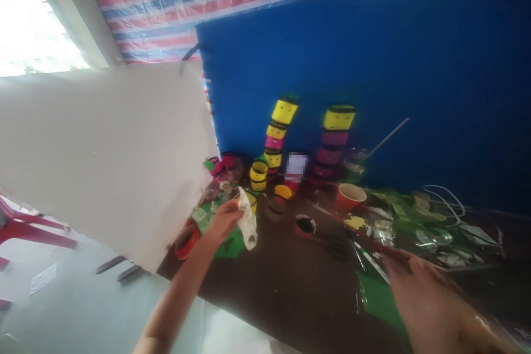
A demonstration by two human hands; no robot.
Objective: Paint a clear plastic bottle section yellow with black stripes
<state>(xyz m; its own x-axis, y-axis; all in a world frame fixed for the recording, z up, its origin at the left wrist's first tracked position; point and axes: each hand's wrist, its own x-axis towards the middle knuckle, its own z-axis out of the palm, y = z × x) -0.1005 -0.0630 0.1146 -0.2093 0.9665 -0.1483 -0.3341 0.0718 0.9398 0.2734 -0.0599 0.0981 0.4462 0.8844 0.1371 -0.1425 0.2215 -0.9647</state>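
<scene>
white, crumpled, cloth-like piece hangs mid-frame, pinched by closed fingers of the left hand; moving it likely calls for gentle hold. blurred right hand, lower right: cannot tell finger opening or grip.

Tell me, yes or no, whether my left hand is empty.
No, the left hand pinches a limp white piece over the dark table.
</scene>
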